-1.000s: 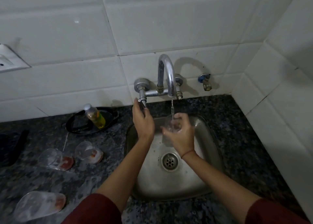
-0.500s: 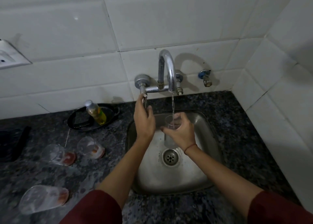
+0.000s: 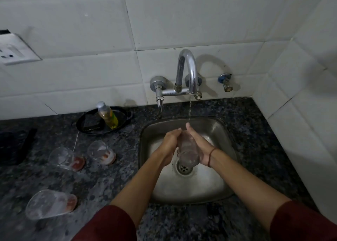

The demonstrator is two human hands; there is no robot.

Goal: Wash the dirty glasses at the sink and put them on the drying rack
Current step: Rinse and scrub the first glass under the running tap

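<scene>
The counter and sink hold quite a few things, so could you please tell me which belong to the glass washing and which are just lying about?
Part of the job:
- glass in both hands
- left hand
- right hand
- tap
- sink
- three dirty glasses

Lying about:
- wall socket
- small valve

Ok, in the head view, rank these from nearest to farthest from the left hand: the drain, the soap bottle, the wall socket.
From the left hand:
1. Drain, just below and right, in the sink.
2. Soap bottle, up and left, standing in the black dish on the counter.
3. Wall socket, far left, high on the tiled wall.
</scene>
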